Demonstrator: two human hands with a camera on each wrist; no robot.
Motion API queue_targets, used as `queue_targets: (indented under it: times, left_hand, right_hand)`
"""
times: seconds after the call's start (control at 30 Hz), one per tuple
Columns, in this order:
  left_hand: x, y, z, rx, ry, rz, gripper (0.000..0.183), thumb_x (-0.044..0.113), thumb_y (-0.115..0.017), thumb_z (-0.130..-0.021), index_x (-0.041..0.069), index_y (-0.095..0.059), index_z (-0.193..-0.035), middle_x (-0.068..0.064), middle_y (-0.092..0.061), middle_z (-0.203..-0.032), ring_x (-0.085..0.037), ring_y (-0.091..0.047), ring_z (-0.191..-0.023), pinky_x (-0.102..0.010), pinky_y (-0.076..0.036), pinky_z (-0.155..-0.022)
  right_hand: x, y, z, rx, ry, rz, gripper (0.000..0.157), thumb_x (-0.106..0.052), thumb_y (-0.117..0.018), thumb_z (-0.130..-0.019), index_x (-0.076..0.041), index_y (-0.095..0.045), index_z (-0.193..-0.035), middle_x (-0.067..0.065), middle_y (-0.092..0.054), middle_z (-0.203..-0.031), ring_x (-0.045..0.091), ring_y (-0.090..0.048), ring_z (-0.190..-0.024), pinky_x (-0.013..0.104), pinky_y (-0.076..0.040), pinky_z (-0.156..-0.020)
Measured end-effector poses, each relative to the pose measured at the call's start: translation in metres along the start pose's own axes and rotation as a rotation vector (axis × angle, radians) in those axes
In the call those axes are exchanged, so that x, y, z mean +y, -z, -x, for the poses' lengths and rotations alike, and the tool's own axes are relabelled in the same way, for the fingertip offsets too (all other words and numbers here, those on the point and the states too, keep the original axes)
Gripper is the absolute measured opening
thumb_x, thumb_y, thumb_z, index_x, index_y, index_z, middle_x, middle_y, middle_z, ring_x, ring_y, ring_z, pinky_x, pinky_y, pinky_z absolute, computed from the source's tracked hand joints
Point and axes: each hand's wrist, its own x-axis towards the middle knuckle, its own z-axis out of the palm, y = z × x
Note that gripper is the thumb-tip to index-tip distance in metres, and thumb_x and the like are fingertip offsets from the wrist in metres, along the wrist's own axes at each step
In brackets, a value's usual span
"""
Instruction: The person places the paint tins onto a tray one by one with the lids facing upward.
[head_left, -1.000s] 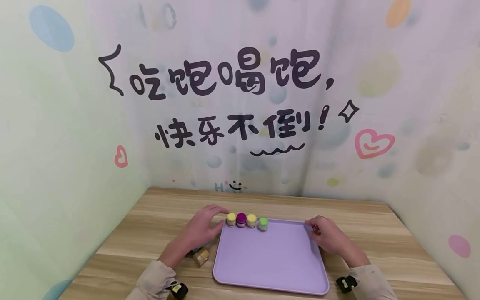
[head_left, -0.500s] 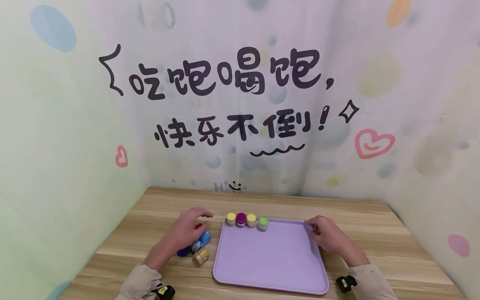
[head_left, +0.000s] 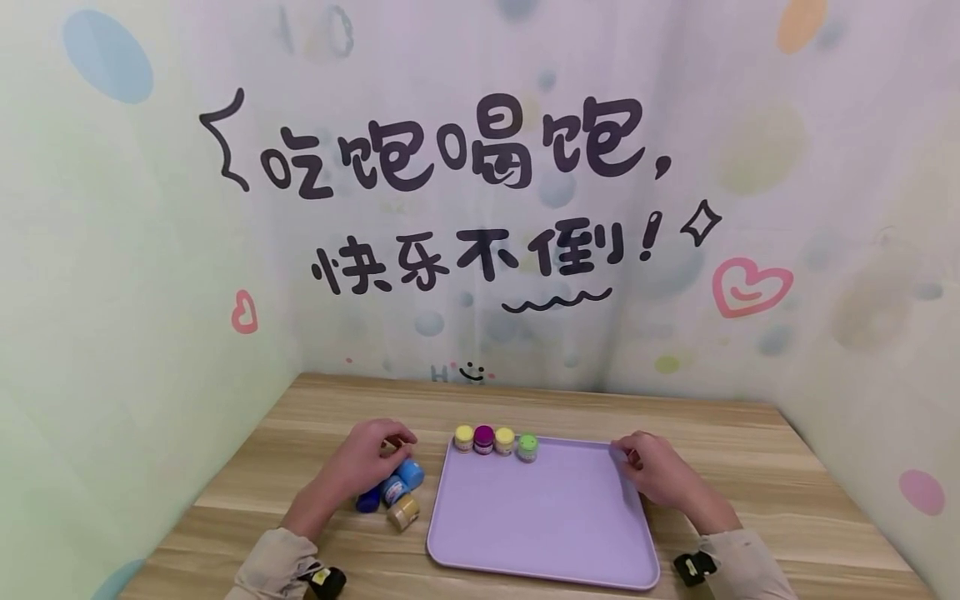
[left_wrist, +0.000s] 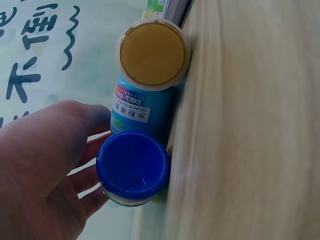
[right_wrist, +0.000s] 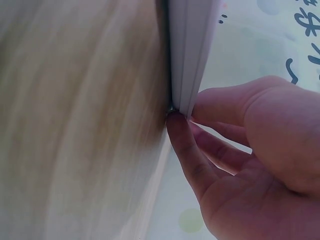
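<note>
My left hand (head_left: 367, 457) is over the far side of a cluster of small gouache paint jars on the table, left of the tray. The cluster has a light blue jar (head_left: 410, 473), another blue jar (head_left: 393, 490), a dark blue jar (head_left: 368, 500) and an ochre jar (head_left: 403, 512). In the left wrist view its bent fingers reach behind the dark blue lid (left_wrist: 133, 164), not wrapped round a jar. At the far right corner of the lilac tray (head_left: 543, 525), my right hand (head_left: 656, 471) pinches the rim between thumb and fingers.
Along the tray's far edge stand a yellow jar (head_left: 464, 438), a purple jar (head_left: 483, 439), a second yellow jar (head_left: 504, 442) and, slightly apart, a green jar (head_left: 528, 447). A printed curtain (head_left: 480, 333) hangs behind the wooden table (head_left: 345, 400).
My left hand has left the yellow jar at the tray's far left corner and moved left to the loose jars, uncovering the blue ones. The right hand stays at its corner.
</note>
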Motion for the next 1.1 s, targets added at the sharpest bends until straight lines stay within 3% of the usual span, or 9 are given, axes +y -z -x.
queue_targets:
  times: [0.23, 0.57, 0.73, 0.87, 1.1]
  left_hand:
    - [-0.001, 0.001, 0.000, -0.059, 0.063, 0.033, 0.010, 0.011, -0.074, -0.102, 0.007, -0.080, -0.110, 0.000, -0.078, -0.102, -0.017, -0.074, -0.094, -0.039, -0.067, -0.085]
    - [-0.002, -0.002, -0.002, -0.007, 0.159, 0.061, 0.008, 0.014, -0.075, -0.103, 0.007, -0.076, -0.105, -0.001, -0.076, -0.100, -0.020, -0.077, -0.094, -0.037, -0.067, -0.081]
    - [-0.002, 0.003, 0.002, -0.050, 0.098, 0.062, 0.009, 0.016, -0.075, -0.103, 0.007, -0.078, -0.103, -0.003, -0.078, -0.103, -0.021, -0.078, -0.096, -0.038, -0.068, -0.083]
    - [-0.001, 0.011, 0.005, -0.116, 0.053, 0.064, 0.017, 0.011, -0.075, -0.100, 0.003, -0.079, -0.114, -0.009, -0.078, -0.115, -0.027, -0.077, -0.104, -0.045, -0.066, -0.091]
    - [-0.003, 0.017, 0.007, -0.211, 0.100, 0.034, 0.038, 0.012, -0.078, -0.093, 0.005, -0.075, -0.130, -0.010, -0.075, -0.127, -0.030, -0.074, -0.112, -0.055, -0.062, -0.100]
  right_hand:
    - [0.000, 0.001, 0.000, 0.002, 0.001, -0.002, 0.026, 0.004, -0.077, -0.091, 0.009, -0.077, -0.117, 0.011, -0.074, -0.099, 0.015, -0.063, -0.086, 0.030, -0.058, -0.071]
    - [-0.001, 0.001, 0.001, 0.006, 0.003, 0.002, 0.026, 0.005, -0.077, -0.091, 0.009, -0.077, -0.117, 0.010, -0.074, -0.098, 0.015, -0.063, -0.086, 0.030, -0.058, -0.072]
    - [-0.002, 0.001, 0.001, 0.009, 0.010, 0.004, 0.027, 0.005, -0.077, -0.091, 0.009, -0.077, -0.117, 0.009, -0.073, -0.096, 0.014, -0.061, -0.084, 0.030, -0.056, -0.070]
    - [-0.003, 0.002, 0.001, 0.018, 0.018, 0.007, 0.027, 0.006, -0.077, -0.090, 0.009, -0.078, -0.116, 0.008, -0.073, -0.095, 0.013, -0.061, -0.083, 0.029, -0.056, -0.070]
    - [-0.003, 0.002, 0.002, 0.012, 0.016, 0.001, 0.027, 0.006, -0.077, -0.090, 0.009, -0.078, -0.117, 0.010, -0.073, -0.097, 0.014, -0.062, -0.085, 0.030, -0.056, -0.070]
